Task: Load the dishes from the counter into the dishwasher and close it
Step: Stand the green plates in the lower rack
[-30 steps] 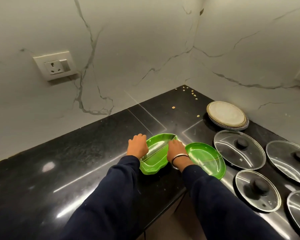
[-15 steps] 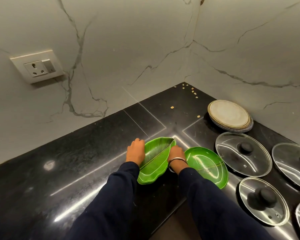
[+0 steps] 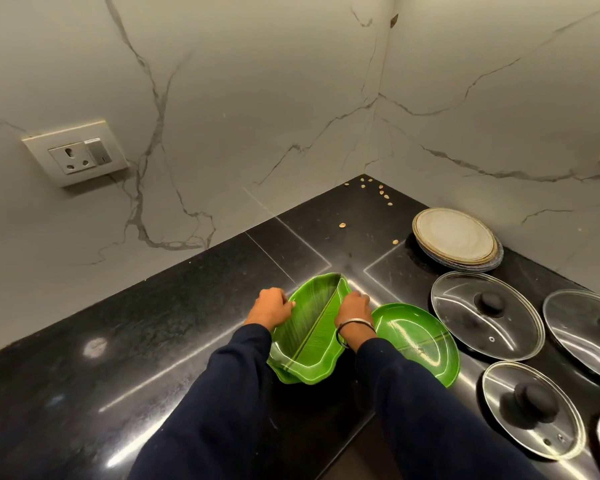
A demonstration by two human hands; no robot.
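Observation:
A green leaf-shaped plate (image 3: 309,327) is tilted up off the black counter (image 3: 153,341), its near end low. My left hand (image 3: 270,306) grips its left rim and my right hand (image 3: 355,311), with a metal bangle at the wrist, grips its right rim. Just right of it a round green plate (image 3: 416,337) lies flat on the counter. A stack of beige plates (image 3: 456,237) sits near the right wall. Several glass lids with black knobs lie to the right, the nearest big one being the glass lid (image 3: 487,313). The dishwasher is out of view.
Marble walls meet in the corner behind the counter. A wall socket (image 3: 77,154) is on the left wall. Small seeds (image 3: 371,192) are scattered in the counter's far corner. The counter's inner edge runs below my arms.
Both hands have lifted and tilted the leaf-shaped plate from lying flat on the counter. The camera has moved a little closer.

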